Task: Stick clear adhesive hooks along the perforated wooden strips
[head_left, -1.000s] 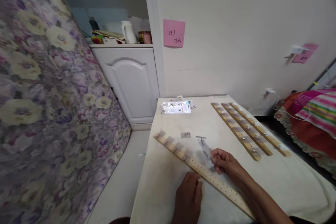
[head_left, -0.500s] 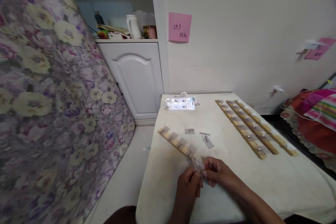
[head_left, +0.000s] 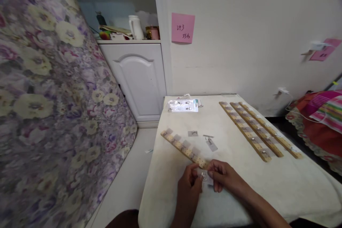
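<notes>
Between my left hand and my right hand is a clear adhesive hook, a see-through plate with a small metal hook. Both sets of fingers are closed on its edges, just in front of a wooden strip's near end. This wooden strip lies slantwise on the table and carries several similar clear hooks along its length. Beyond my hands lie two loose clear hooks, one flat hook and one angled hook, close to a thin grey piece.
Three wooden strips with hooks lie side by side on the right of the cream-covered table. A blister pack rests at the back left. A floral curtain hangs left; a white wall rises behind.
The clear hook has moved off the strip's near end toward me and turned in my fingers. My left hand has shifted up and slightly left; the strip's bare end shows.
</notes>
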{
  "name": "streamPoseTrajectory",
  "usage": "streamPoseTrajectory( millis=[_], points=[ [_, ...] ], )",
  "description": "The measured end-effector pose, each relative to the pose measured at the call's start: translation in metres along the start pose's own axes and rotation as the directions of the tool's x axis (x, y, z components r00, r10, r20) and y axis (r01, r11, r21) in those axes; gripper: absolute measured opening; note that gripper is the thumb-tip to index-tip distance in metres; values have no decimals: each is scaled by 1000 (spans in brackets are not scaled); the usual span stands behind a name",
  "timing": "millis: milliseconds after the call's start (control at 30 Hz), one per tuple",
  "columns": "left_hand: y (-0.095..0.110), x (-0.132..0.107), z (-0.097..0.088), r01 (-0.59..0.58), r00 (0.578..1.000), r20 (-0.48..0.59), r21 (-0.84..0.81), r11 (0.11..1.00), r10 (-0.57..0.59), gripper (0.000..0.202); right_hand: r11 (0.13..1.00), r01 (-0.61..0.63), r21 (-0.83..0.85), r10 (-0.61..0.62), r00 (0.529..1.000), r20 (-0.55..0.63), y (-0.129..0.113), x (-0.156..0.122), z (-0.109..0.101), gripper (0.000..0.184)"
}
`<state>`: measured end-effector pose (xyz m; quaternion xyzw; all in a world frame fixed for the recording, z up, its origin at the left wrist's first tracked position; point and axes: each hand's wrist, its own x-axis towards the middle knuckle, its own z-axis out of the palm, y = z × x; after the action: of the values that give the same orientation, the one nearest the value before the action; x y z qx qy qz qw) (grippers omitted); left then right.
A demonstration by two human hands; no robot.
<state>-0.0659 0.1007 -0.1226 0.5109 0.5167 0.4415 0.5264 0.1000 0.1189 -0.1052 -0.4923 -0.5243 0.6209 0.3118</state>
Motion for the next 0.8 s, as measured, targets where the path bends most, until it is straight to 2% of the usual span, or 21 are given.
streamPoseTrajectory(
  millis=[167, 300, 467, 600, 800],
  points=[
    [-1, -1, 3, 18, 1000, -12, -29, 999, -19, 28, 1000, 1, 18, -1, 1000, -3, 5, 1, -1, 34],
    [-3, -3, 6, 31, 999, -8, -27, 999, -31, 21, 999, 51, 4, -51, 995, -89, 5, 5, -5, 23],
    [1, -6, 8, -40, 999, -9, 189, 981, 43, 20, 976, 157, -150, -182, 968, -170, 0, 15, -15, 13],
    [5, -7, 9, -117, 992, 1, 309, 944, 123, 25, 969, 147, -199, -184, 966, -180, 3, 27, -23, 11],
    [3, -6, 8, -151, 988, 24, 437, 887, 156, 26, 952, 137, -273, -195, 961, -194, 7, 38, -27, 12]
  ],
)
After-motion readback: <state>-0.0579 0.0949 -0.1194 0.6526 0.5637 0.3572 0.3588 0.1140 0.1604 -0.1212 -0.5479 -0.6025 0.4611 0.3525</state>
